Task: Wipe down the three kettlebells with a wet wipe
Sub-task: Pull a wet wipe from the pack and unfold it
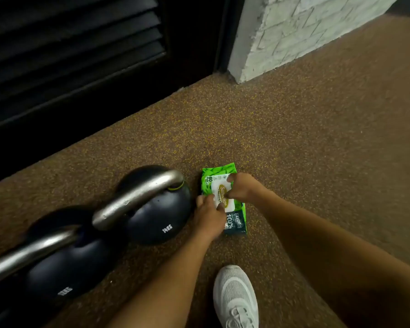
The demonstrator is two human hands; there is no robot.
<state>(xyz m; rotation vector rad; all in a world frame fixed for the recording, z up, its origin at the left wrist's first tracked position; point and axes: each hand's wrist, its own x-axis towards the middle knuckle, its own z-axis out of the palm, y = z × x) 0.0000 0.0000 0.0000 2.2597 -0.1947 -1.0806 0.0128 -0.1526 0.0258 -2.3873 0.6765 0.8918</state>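
A green pack of wet wipes lies flat on the brown speckled floor. My left hand holds down its near left side, fingers on the white lid label. My right hand pinches the white flap of the label from the right. Two black kettlebells with steel handles stand to the left: one marked 14 KG right beside the pack, another nearer the lower left edge. A third kettlebell is not in view.
A dark louvred wall runs along the back left. A white brick pillar stands at the back right. My white shoe is planted on the floor just below the pack.
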